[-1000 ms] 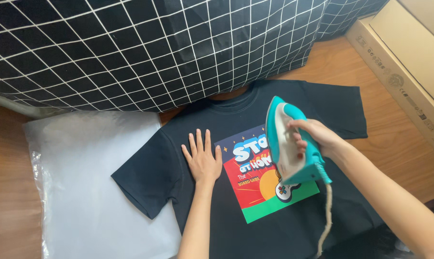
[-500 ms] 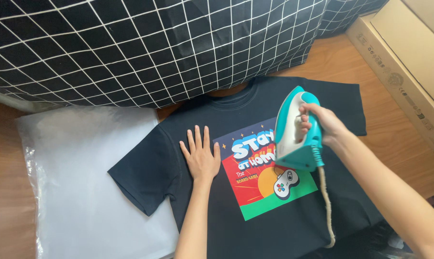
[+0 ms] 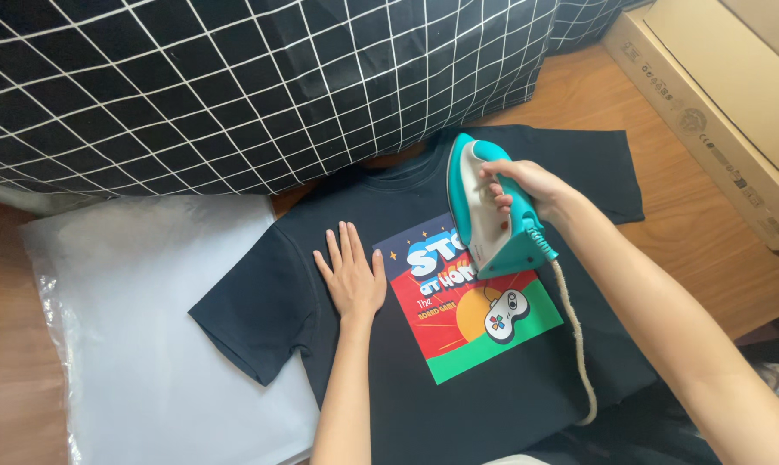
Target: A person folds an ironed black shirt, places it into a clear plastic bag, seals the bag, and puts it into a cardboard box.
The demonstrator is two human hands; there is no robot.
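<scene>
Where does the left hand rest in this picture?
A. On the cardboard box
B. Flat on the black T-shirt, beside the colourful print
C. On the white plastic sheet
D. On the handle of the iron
B: the left hand lies flat, fingers spread, on the black T-shirt, just left of the colourful print.

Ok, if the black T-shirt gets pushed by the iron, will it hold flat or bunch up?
Likely floppy: the black T-shirt lies limp. It may bunch or slide on the wooden floor, which is probably why the left hand presses it flat. The iron, gripped by the right hand, looks rigid.
</scene>
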